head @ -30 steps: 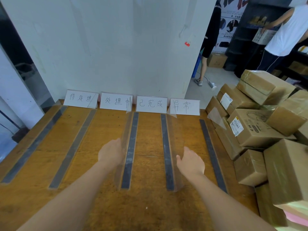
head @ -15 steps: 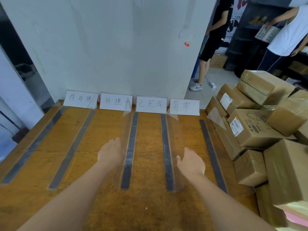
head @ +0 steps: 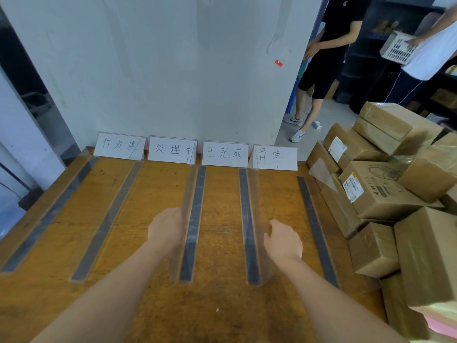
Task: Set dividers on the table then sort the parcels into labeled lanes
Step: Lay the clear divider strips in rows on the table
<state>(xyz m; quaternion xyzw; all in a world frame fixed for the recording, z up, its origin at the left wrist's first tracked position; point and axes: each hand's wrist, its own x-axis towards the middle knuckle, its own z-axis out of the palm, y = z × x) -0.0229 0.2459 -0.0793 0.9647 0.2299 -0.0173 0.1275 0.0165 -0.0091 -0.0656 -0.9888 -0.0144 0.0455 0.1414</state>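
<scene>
Your right hand (head: 283, 240) has its fingers curled at the fourth divider (head: 248, 199) from the left and seems to pinch the clear sheet near its top edge. Your left hand (head: 165, 229) lies against the third divider (head: 195, 194) with its fingers hidden, so I cannot tell whether it grips or only presses. Both dividers stand upright on the table (head: 222, 313), each with a dark strip along its foot, and run toward the label cards (head: 223, 153) at the wall. Expect thin clear plastic: light, fairly stiff yet springy, slick, and easy to tip. Take it mid-length and steady both faces. The parcels (head: 376, 194) lie piled at the table's right; taped cardboard should hold well when taken from opposite sides.
</scene>
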